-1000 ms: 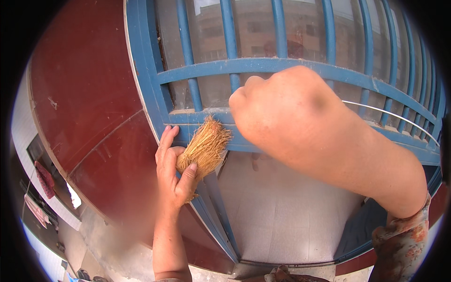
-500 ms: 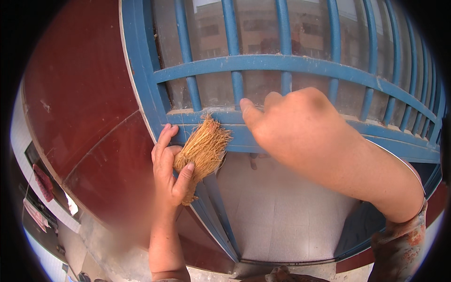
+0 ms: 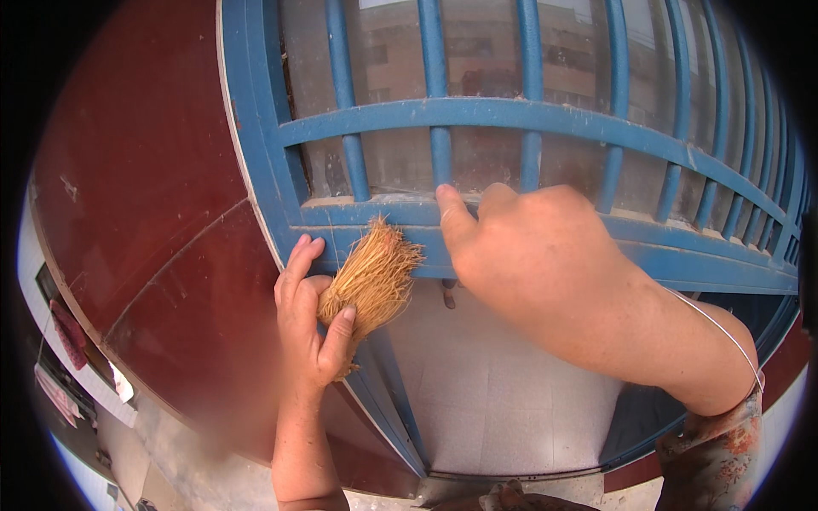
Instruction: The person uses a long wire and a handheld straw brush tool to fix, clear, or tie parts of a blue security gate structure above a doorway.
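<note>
My left hand (image 3: pixel 307 319) is closed around a bundle of straw-coloured bristles (image 3: pixel 375 277), like a small hand brush. Its frayed end points up against the lower rail of a blue barred window frame (image 3: pixel 434 228). My right hand (image 3: pixel 537 243) is at that rail, just right of the bundle. Its thumb reaches to the ledge at the foot of one bar, and the other fingers curl under, out of sight. Whether it holds anything is hidden.
Blue bars (image 3: pixel 434 51) and a blue crosspiece (image 3: pixel 486 112) stand in front of dusty glass (image 3: pixel 477 51). A dark red panel (image 3: pixel 145 170) adjoins the frame on the left. Below the rail, a pale tiled floor (image 3: pixel 503 383) shows through the opening.
My right hand has shifted slightly down against the rail. My left hand keeps its grip on the bristle bundle at nearly the same place. The view has moved a little.
</note>
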Motion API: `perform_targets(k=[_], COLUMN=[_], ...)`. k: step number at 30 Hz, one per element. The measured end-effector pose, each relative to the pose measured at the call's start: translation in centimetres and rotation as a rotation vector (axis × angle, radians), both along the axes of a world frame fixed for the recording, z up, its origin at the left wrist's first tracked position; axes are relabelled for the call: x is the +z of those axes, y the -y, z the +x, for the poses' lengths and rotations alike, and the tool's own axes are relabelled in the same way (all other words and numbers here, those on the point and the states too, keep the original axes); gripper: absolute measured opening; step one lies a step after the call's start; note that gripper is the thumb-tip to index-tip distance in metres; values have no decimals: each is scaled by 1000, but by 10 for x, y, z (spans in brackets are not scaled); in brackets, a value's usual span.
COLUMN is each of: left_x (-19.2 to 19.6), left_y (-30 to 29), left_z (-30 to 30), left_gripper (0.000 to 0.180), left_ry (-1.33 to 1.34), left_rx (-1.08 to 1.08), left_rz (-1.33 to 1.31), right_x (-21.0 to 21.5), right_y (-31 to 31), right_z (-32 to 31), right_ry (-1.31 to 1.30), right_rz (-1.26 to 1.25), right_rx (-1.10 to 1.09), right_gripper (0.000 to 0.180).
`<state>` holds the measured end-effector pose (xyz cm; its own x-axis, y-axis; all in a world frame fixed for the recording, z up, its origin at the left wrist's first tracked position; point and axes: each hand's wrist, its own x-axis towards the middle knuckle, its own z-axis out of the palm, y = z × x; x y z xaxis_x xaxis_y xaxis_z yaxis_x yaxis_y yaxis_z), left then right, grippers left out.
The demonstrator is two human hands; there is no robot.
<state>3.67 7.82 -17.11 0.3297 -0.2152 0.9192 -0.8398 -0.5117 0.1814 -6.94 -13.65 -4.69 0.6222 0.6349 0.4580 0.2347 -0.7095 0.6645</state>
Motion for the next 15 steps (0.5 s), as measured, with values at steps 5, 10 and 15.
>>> perform_targets(k=[5,10,15], left_x=[-1,-2,-3], left_y=[-2,0,-2], left_z=[-3,-3,-4], left_gripper=[31,29,33], left_ry=[-12,-5,-19], left_rx=[9,1,11], left_rz=[-5,-2,0], right_x=[12,7,10], right_y=[-1,-7,-2], right_z=[-13,-5,-14], right_ry=[-27,-57,-24], right_rz=[-85,-101,-85], right_rx=[-57,-108,-85], right_gripper=[52,53,54])
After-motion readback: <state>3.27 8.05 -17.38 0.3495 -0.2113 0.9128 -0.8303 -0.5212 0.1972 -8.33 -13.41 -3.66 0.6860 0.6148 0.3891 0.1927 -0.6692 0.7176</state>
